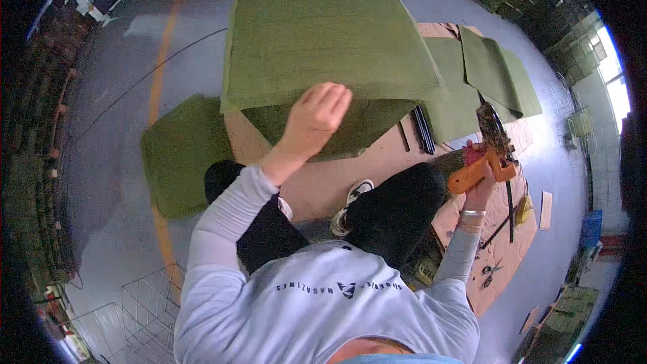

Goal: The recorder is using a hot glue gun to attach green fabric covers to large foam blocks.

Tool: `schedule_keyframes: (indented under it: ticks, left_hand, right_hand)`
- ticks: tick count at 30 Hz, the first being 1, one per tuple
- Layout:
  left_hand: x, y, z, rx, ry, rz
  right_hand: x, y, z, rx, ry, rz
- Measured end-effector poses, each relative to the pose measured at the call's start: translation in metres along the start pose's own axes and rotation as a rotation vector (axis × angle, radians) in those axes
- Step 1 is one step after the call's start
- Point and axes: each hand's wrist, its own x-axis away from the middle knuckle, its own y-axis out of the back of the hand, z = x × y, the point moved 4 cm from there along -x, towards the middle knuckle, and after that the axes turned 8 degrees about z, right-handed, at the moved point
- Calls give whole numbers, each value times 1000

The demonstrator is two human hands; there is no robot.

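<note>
A large green fabric-covered frame (323,34) stands before me, its near side open and dark inside. Over its near edge is my left hand (317,113), fingers curled together. Whatever they hold, if anything, is hidden. On the right, my right hand (480,192) grips an orange-handled gun-shaped tool (497,155) with a dark metal head pointing away from me. The tool is held apart from the fabric, beside my right knee.
Brown cardboard (306,185) covers the floor beneath. A folded green sheet (492,71) lies at right, another green piece (185,155) at left. Black strips (423,130) and scissors (495,269) rest on the cardboard. Wire frames (145,310) stand at lower left.
</note>
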Motion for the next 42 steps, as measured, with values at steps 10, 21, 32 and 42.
schedule_keyframes:
  ticks: [10, 21, 32, 42]
  left_hand:
    - [45, 39, 48, -135, 97, 20]
    - [39, 62, 81, 171, 227, 179]
    - [55, 81, 108, 337, 368, 112]
    - [69, 83, 123, 425, 441, 78]
  right_hand:
    - [-72, -93, 30, 97, 121, 78]
    - [60, -207, -88, 119, -354, 566]
    - [67, -254, -123, 273, -277, 626]
    - [59, -316, -144, 250, -270, 486]
